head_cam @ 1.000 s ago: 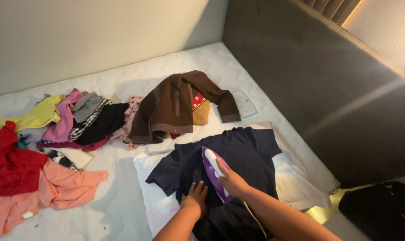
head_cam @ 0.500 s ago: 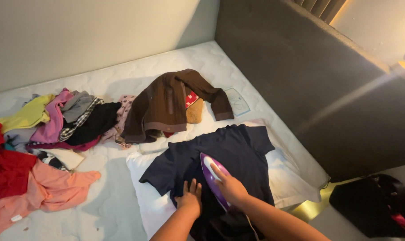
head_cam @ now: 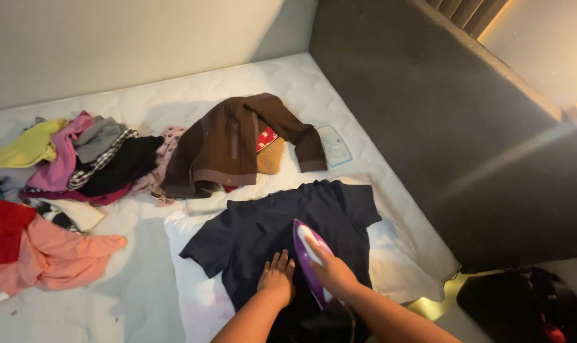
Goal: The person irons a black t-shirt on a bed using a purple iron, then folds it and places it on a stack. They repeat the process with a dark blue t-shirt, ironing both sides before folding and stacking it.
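Note:
A dark navy T-shirt [head_cam: 282, 222] lies spread flat on a white cloth [head_cam: 402, 260] over the white mattress [head_cam: 174, 101]. My right hand [head_cam: 333, 273] grips a purple and white iron [head_cam: 308, 254] that rests on the shirt's middle. My left hand [head_cam: 277, 279] lies flat on the shirt just left of the iron, fingers together and pointing away from me.
A brown sweater [head_cam: 231, 143] lies beyond the shirt, over a red and tan item [head_cam: 269, 149]. A heap of coloured clothes [head_cam: 79, 159] fills the left, with a pink garment [head_cam: 53, 257] nearer. A dark padded headboard [head_cam: 441, 114] stands right; a black bag [head_cam: 523, 305] sits below it.
The view has shifted slightly; the iron and my right hand have slid a little down the shirt toward me. My left hand stays pressed beside the iron.

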